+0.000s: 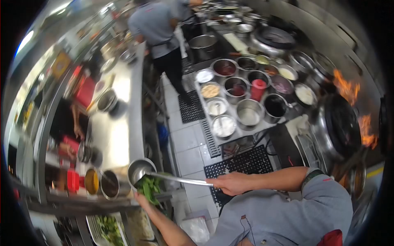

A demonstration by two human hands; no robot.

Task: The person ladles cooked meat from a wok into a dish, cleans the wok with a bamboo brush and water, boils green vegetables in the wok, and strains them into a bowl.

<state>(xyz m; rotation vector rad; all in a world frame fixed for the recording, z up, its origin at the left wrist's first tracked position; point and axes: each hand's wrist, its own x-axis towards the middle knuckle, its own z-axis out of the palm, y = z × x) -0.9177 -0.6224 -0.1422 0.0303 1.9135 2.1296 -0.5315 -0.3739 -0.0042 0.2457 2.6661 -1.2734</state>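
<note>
My right hand (232,183) is closed around the long metal handle of a ladle (180,178). The handle runs left to a round steel bowl (137,169); I cannot tell whether this is the ladle's own bowl or a separate one. A bunch of leafy greens (150,189) hangs over the bowl's near edge. Just below that edge, my left hand (142,200) presses against the greens, its fingers mostly hidden by leaves and rim. Near it on the left counter stand a steel pot (110,189) and a container of yellow stuff (92,181).
Flames (348,88) rise behind a wok (338,123) at right. Several pots of sauces and powders crowd a steel table (246,132). A co-worker (158,30) stands in the aisle at the back. A tray of cut greens (95,229) lies lower left; black mats (238,164) cover the floor.
</note>
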